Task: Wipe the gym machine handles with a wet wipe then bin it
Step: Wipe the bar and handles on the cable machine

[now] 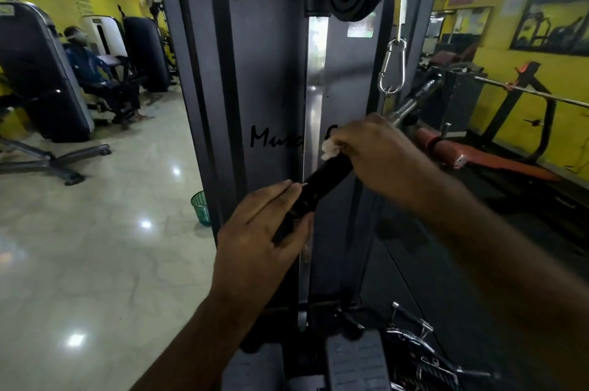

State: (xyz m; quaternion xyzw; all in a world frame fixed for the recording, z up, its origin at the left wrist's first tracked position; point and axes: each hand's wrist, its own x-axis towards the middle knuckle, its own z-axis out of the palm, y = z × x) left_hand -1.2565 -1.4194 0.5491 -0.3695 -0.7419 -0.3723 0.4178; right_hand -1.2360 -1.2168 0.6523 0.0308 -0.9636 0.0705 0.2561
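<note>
A black rubber-gripped handle (322,186) of a bar hangs tilted in front of the grey cable machine column (264,78). My left hand (261,231) grips the handle's lower end from the left. Around the upper end, my right hand (373,151) holds a crumpled white wet wipe (328,150) pressed on the grip; only a small bit of the wipe shows by the fingers. The bar's chrome shaft (411,106) runs up right toward a silver carabiner (393,68).
A green mesh bin (201,208) stands on the shiny floor left of the column. A person sits on a machine at the far left (95,71). Orange benches and a barbell rack (497,148) are on the right. Footplates and chrome attachments (414,346) lie below.
</note>
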